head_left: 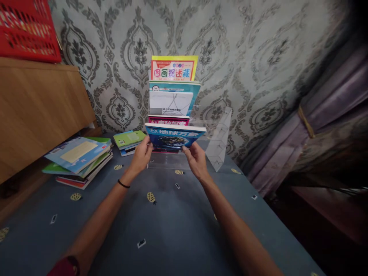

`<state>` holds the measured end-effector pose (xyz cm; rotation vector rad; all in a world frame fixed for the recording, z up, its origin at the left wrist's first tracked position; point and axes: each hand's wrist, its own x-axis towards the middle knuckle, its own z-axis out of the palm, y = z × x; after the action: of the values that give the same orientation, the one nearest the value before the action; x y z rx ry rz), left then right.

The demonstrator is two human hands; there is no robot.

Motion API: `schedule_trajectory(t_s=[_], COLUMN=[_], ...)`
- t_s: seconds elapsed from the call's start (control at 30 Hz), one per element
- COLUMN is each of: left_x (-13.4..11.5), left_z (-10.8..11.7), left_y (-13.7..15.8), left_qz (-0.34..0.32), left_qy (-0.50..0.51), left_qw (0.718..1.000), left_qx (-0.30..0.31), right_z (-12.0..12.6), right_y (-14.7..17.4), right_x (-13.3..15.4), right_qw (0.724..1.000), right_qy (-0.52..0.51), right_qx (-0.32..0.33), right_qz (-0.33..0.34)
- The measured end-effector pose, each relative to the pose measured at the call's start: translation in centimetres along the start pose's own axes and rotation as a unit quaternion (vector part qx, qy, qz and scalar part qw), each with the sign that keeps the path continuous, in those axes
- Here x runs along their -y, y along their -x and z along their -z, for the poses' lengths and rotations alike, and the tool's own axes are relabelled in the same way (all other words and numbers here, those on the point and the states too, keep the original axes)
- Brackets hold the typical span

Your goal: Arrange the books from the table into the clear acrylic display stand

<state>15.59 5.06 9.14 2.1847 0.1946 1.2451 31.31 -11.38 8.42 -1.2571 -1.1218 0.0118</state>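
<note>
Between my two hands is a blue book [175, 138] with a dark globe picture on its cover, tilted in front of a clear acrylic rack [219, 140]. My left hand [142, 154] grips its left edge, and my right hand [197, 159] holds its lower right part, thumb on the cover. Directly behind it shows the top of a magenta book [169, 121]. Higher tiers of the rack bear a white-grey book [171, 102], a teal book [195, 90] and a yellow-and-red book [174, 69]. The lower edge of the blue book overlaps the rack's front tier.
A stack of books [79, 155] lies at the left, with a smaller pile [129, 138] beside it. A wooden cabinet [43, 111] carries a red basket [27, 32]. Patterned wallpaper stands behind the rack; a purple curtain [299, 119] hangs right of the blue surface [172, 222].
</note>
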Motion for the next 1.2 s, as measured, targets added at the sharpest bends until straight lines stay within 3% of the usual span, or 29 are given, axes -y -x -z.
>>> schedule_trajectory(t_s=[0.2,0.4,0.6,0.9,1.2], left_x=[0.3,2.0,2.4,2.5,2.9], left_z=[1.1,0.1,0.0,0.8,1.5], left_y=[-2.3,-2.1,-2.8,-3.9,-4.7], left_qz=[0.007,0.046,0.042,0.009,0.001], left_qy=[-0.031,0.003,-0.045,-0.131,-0.152], left_qw=[0.995,0.998,0.998,0.991,0.988], left_qx=[-0.097,-0.053,-0.033,-0.011,0.022], right_z=[1.9,4.6,5.2,4.0,2.6], right_y=[-2.0,-2.5,-2.7,-2.8,-4.2], right_x=[1.1,1.8,1.6,0.5,-0.9], right_qw=[0.997,0.987,0.978,0.991,0.999], right_qy=[-0.004,0.002,-0.033,0.028,0.011], right_qx=[-0.072,-0.161,-0.207,-0.127,-0.042], right_qz=[0.009,0.007,0.003,-0.012,0.0])
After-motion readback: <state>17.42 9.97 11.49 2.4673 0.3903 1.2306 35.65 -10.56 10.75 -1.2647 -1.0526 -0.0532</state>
